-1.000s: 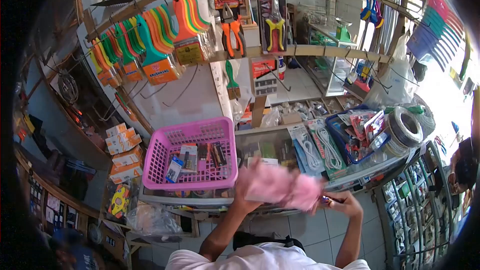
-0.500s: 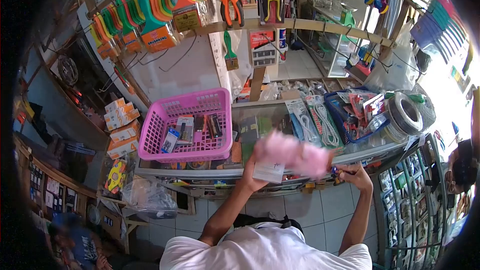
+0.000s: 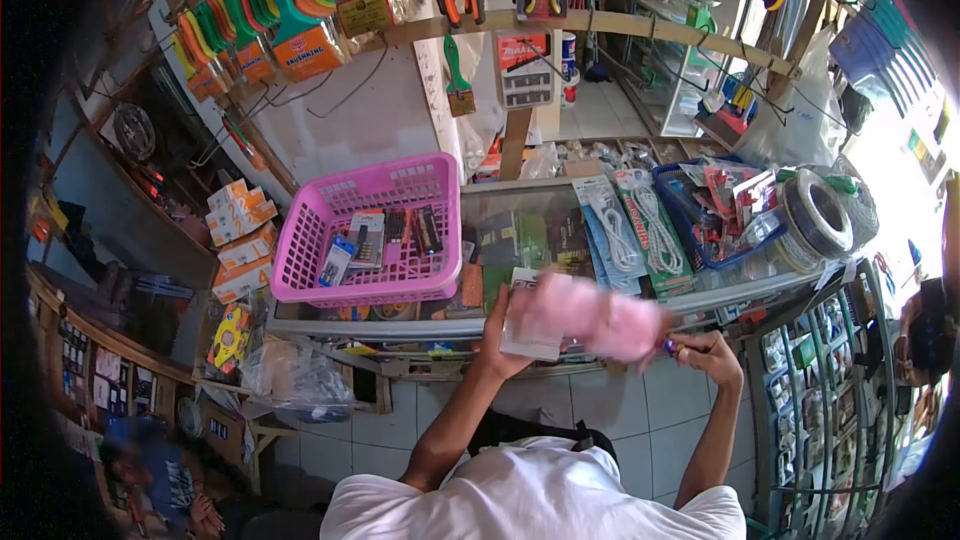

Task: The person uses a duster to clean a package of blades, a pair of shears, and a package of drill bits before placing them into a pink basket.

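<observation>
Hardware shop, glass counter [image 3: 740, 300] ahead. Left hand [image 3: 497, 340] grips a pad [image 3: 535, 325] with pink sheets [image 3: 600, 318]; right hand [image 3: 705, 352] pinches a pen [image 3: 668, 346] just beside them. Advisable: hold pad flat, steady. Beyond the fingers, a pink basket [image 3: 375, 230].

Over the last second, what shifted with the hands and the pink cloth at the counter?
The left hand kept its white card and pink cloth, rising from below the pink basket to beside it. The right hand stayed closed on a small purple thing. Basket contents unchanged.
</observation>
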Tool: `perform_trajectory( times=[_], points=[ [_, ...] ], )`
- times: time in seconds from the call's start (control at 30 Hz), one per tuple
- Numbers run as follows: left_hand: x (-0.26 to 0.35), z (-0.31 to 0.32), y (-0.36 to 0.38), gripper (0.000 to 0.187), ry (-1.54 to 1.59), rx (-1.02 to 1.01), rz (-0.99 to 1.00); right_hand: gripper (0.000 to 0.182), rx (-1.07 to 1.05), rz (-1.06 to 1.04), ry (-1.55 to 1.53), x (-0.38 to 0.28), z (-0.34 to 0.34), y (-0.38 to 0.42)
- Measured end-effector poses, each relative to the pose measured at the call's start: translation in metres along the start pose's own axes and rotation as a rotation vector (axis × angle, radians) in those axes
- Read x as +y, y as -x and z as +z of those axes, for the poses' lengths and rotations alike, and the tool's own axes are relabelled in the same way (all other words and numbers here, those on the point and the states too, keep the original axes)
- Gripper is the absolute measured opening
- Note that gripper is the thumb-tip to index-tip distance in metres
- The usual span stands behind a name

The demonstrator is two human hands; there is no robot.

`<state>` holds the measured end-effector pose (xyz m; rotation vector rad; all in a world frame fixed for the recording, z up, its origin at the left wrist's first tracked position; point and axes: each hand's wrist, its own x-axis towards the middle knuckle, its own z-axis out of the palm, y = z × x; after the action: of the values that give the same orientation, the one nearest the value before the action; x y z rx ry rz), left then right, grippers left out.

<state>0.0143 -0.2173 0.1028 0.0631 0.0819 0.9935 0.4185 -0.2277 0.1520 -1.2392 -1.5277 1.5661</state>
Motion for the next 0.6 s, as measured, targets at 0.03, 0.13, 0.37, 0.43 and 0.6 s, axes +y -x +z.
perform_trajectory(
  times=[0.03,0.13,0.37,0.43,0.6],
  points=[
    [0.0,0.018,-0.002,0.073,0.027,0.068,-0.03,0.035,-0.015,-0.05,0.007,0.002,-0.001,0.001],
    [-0.01,0.024,-0.002,0.068,-0.083,-0.076,0.05,0.036,-0.016,-0.116,0.003,0.012,-0.001,0.006],
    [-0.009,0.031,-0.001,0.068,-0.334,-0.003,0.179,0.038,0.018,-0.049,-0.011,0.021,-0.005,0.012],
    [0.0,0.022,-0.002,0.072,-0.017,-0.146,0.077,0.038,0.046,-0.018,-0.062,0.027,-0.002,0.008],
    [0.003,0.034,0.006,0.071,-0.296,0.12,0.22,0.039,-0.019,-0.018,-0.034,0.027,-0.004,0.007]
  ],
)
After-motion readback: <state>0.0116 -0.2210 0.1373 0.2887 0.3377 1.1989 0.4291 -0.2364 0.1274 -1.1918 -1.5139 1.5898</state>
